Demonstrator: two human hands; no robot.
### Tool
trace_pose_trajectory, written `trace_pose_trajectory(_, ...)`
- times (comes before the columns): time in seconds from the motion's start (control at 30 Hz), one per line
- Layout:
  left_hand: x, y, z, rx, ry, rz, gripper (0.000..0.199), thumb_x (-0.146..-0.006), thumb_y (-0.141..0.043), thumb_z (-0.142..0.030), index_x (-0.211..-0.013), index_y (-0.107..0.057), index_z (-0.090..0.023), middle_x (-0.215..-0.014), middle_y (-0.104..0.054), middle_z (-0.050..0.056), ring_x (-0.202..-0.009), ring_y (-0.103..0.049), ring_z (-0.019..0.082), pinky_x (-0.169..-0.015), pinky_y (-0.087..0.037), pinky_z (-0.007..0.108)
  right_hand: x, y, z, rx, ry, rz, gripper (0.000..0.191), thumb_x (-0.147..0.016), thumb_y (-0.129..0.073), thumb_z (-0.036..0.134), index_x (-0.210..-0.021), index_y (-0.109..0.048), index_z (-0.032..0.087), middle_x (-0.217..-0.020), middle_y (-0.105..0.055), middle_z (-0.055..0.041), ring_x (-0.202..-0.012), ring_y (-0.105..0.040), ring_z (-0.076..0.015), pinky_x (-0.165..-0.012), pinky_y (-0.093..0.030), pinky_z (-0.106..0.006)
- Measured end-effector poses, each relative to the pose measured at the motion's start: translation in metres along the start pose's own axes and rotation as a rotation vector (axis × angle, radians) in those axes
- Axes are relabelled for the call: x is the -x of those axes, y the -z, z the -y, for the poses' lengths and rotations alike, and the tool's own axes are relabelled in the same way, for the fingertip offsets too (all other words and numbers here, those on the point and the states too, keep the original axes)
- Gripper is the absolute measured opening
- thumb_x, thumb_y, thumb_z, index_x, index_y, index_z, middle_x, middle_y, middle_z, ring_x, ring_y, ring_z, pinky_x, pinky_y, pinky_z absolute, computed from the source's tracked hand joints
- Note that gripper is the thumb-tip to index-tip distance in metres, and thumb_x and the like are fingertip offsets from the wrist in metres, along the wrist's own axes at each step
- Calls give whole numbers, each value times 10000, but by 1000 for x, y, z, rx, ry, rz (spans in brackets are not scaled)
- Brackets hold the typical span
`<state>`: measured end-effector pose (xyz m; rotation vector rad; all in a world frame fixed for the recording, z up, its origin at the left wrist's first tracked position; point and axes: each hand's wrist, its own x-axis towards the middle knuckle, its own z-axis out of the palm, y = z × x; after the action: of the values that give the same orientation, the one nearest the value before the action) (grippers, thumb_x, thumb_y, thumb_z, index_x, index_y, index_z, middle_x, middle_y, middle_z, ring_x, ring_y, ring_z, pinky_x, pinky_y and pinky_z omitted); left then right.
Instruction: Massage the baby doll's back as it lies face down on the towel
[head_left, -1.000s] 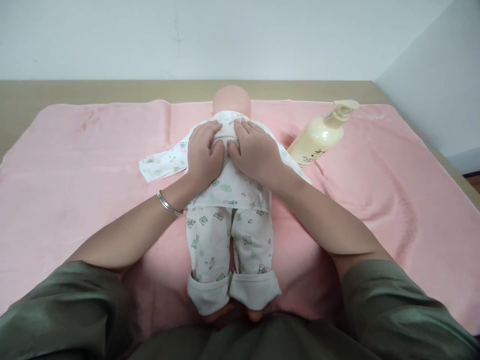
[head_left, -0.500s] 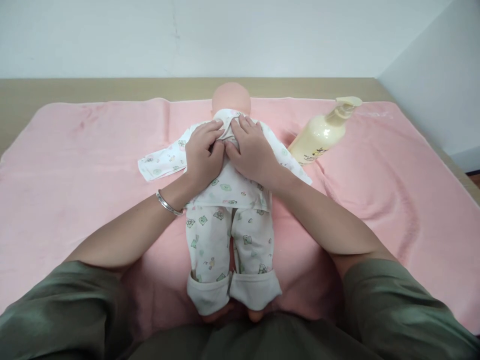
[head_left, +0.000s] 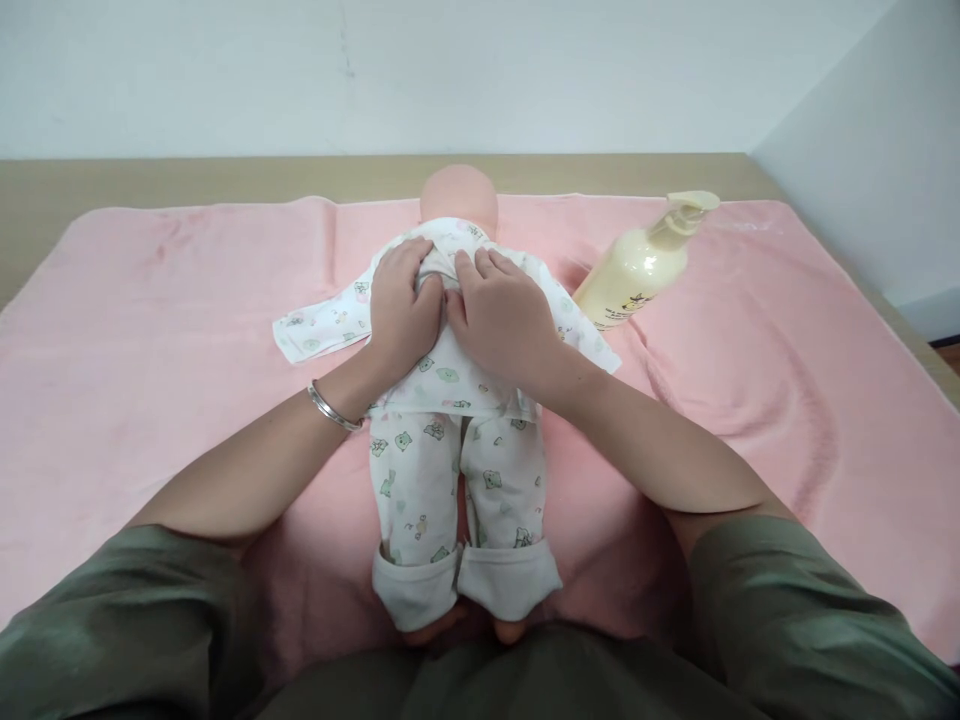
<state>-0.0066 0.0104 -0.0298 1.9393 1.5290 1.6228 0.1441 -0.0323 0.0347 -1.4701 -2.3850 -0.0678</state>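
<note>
A baby doll lies with its head away from me, the back of the smooth head showing and no face in sight. It wears a white printed top and matching trousers with turned-up cuffs. My left hand rests flat on the left of the upper back, thumb toward the middle. On the right of the back lies my right hand, its fingers stretched out toward the collar. Between the two hands the cloth is bunched in small folds. Neither hand grips anything.
A pale yellow pump bottle leans at a tilt to the right of the doll, close to its sleeve. Under everything spreads a pink blanket on a wooden table. A white wall rises behind.
My right hand has slid slightly down the back, toward me, and its fingers are lower on the cloth. The left hand has shifted only a little. Doll and bottle stay in place.
</note>
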Motion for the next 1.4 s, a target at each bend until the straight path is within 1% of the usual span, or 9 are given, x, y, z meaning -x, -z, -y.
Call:
trace_pose_trajectory(0.17,0,1,-7,-21,15,15,483,-807,-516,-209,-1246,-718,-215,-1358,-740,74,-1318,-644,295,-1224,-494,444,-11,-8,-8,-26,7,21,627,-1056,-435,253,-1632,-399,9,-1696,-408,-235,-1628,-326,-378,-1365,-278,-567)
trace_pose_trajectory(0.27,1,2,-11,-40,21,16,488,-822,-493,-218,-1259,-709,-204,-1355,-736,77,-1324,-638,288,-1220,-491,429,-15,-13,-12,-50,3,14,651,-1038,-467,238,-1650,-377,32,-1721,-367,-223,-1650,-276,-369,-1385,-219,-574)
trace_pose_trajectory(0.4,1,2,-13,-51,29,17,479,-812,-493,-214,-1237,-716,-203,-1352,-739,79,-1314,-644,284,-1214,-495,423,-16,-17,-14,-81,13,-22,645,-1038,-470,248,-1650,-387,61,-1729,-363,-202,-1649,-282,-367,-1383,-220,-596)
trace_pose_trajectory(0.6,0,2,-12,-53,31,-3,490,-790,-500,-212,-1220,-733,-200,-1337,-753,74,-1295,-657,288,-1196,-517,439,-15,-17,-12,-56,-6,-11,647,-1037,-479,233,-1649,-382,47,-1734,-346,-215,-1654,-273,-358,-1394,-208,-566)
trace_pose_trajectory(0.77,0,2,-13,-44,38,-4,493,-794,-501,-196,-1230,-731,-180,-1340,-748,92,-1295,-658,294,-1195,-520,452,-16,-20,-14,-74,12,-37,633,-1039,-470,251,-1638,-399,60,-1727,-365,-200,-1648,-287,-358,-1389,-219,-588)
trace_pose_trajectory(0.93,0,3,-12,-33,47,9,480,-803,-514,-182,-1235,-724,-205,-1355,-741,74,-1316,-645,293,-1208,-512,459,-17,-23,-16,-61,17,-35,640,-1034,-470,251,-1639,-395,57,-1724,-367,-202,-1649,-283,-355,-1390,-221,-575)
trace_pose_trajectory(1.1,-1,2,-7,-32,41,19,459,-813,-521,-171,-1223,-721,-218,-1376,-724,68,-1345,-627,289,-1235,-491,453,-21,-28,-24,-77,66,-51,659,-1023,-457,278,-1643,-375,71,-1732,-357,-184,-1655,-259,-373,-1376,-225,-630)
trace_pose_trajectory(1.23,-1,0,-4,-19,33,17,463,-812,-522,-167,-1230,-714,-218,-1380,-718,68,-1348,-622,287,-1241,-487,448,-25,-30,-32,-69,107,-44,695,-999,-476,297,-1650,-361,79,-1740,-344,-178,-1651,-258,-388,-1366,-225,-649)
trace_pose_trajectory(1.4,-1,0,-5,-18,34,21,470,-808,-519,-168,-1236,-709,-210,-1383,-720,74,-1352,-619,290,-1245,-483,453,-24,-24,-28,-55,76,-7,690,-1020,-470,307,-1656,-345,71,-1746,-323,-187,-1661,-236,-371,-1380,-206,-619)
